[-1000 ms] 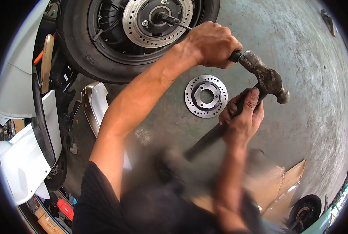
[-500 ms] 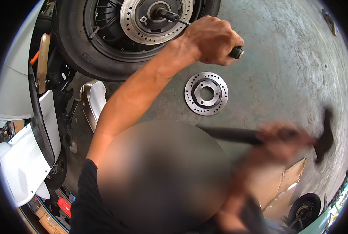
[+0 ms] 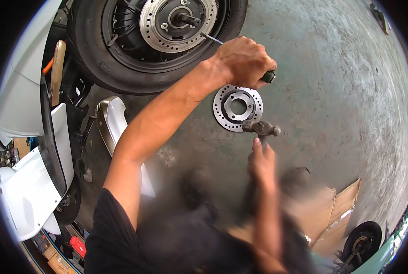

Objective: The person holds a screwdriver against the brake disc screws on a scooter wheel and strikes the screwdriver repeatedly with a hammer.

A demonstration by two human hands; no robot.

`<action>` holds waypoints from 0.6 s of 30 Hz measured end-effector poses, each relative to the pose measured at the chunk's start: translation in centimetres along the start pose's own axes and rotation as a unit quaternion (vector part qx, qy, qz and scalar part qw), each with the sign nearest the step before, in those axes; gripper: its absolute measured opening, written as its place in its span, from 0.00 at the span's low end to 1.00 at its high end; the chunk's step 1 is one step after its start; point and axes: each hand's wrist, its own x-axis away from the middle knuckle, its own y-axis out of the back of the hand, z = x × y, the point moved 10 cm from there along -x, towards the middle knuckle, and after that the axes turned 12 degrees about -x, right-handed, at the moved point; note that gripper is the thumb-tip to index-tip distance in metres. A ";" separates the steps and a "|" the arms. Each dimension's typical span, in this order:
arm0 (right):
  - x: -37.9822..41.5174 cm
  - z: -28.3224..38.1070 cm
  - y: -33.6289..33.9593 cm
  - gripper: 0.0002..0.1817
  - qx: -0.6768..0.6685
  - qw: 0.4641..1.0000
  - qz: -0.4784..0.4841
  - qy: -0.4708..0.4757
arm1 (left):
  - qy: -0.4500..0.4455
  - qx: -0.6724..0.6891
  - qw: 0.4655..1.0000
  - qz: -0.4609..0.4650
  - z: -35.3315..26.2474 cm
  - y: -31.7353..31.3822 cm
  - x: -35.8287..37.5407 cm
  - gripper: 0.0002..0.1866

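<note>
My left hand [image 3: 244, 63] is wrapped round the dark handle of a screwdriver [image 3: 270, 76]. Its thin metal shaft reaches up-left to the drilled brake disc [image 3: 150, 33] mounted on the wheel's hub, touching or nearly touching it near the rim. The wheel has a thick black tire [image 3: 87, 57]. Below my left hand a loose brake disc [image 3: 221, 112] lies on the floor. In my right hand [image 3: 262, 164] is a hammer [image 3: 262, 129], gripped close under its head, which overlaps the loose disc's lower edge in view.
White body panels [image 3: 28, 194] and a small black wheel stand at the left. A silver-and-white part [image 3: 110, 114] lies beside my left arm. Cardboard [image 3: 343, 201] and another small wheel [image 3: 361, 242] are at the lower right.
My right hand has swung the hammer from the far right to just below the loose disc. My left hand has dropped slightly, and the screwdriver tip has moved from near the axle to the mounted disc.
</note>
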 end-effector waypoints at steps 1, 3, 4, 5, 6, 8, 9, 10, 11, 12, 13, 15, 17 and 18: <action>0.1 0.1 -0.1 0.21 0.000 1.000 0.002 -0.002 | 0.001 0.000 1.000 0.002 0.2 -0.1 0.0 0.07; 0.2 0.4 -0.4 0.21 0.003 1.000 0.004 0.003 | 0.010 -0.021 1.000 0.005 1.0 -0.1 -0.1 0.08; 0.3 0.4 -0.6 0.21 0.003 1.000 0.005 0.001 | 0.012 -0.021 1.000 0.007 1.3 -0.2 -0.1 0.08; 0.4 0.5 -0.6 0.21 -0.001 1.000 -0.001 0.000 | 0.019 -0.022 1.000 -0.002 1.8 0.0 -0.2 0.08; 0.4 0.5 -0.5 0.21 -0.006 1.000 -0.008 -0.001 | 0.025 -0.023 0.999 -0.011 2.3 0.2 -0.3 0.09; 0.2 0.3 -0.3 0.21 -0.012 1.000 -0.006 -0.004 | 0.033 -0.028 0.999 -0.004 2.9 0.0 -0.5 0.09; 0.1 0.2 -0.3 0.21 -0.019 1.000 -0.004 -0.004 | 0.034 -0.031 0.999 -0.008 3.1 -0.1 -0.6 0.10; 0.1 0.2 -0.3 0.21 -0.020 1.000 -0.003 -0.005 | 0.034 -0.035 0.999 -0.011 3.2 -0.1 -0.7 0.10; 0.1 0.4 -0.3 0.21 -0.012 1.000 -0.007 0.001 | 0.034 -0.036 0.999 -0.010 3.2 0.0 -0.8 0.10; 0.1 0.5 -0.2 0.21 -0.004 1.000 -0.013 0.007 | 0.035 -0.036 0.999 -0.004 3.3 -0.1 -0.9 0.10; 0.1 0.5 -0.1 0.21 -0.004 1.000 -0.014 0.006 | 0.037 -0.036 0.999 0.002 3.3 -0.1 -1.1 0.10; 0.0 0.3 0.0 0.22 -0.021 1.000 -0.014 0.003 | 0.037 -0.038 0.999 0.005 3.4 0.1 -1.3 0.10; -0.1 0.0 0.1 0.22 -0.023 1.000 -0.017 0.012 | 0.037 -0.039 0.999 0.007 3.4 0.1 -1.2 0.10; -0.2 0.2 0.0 0.22 -0.025 0.999 -0.019 0.022 | 0.041 -0.037 0.998 0.012 3.5 0.0 -1.2 0.10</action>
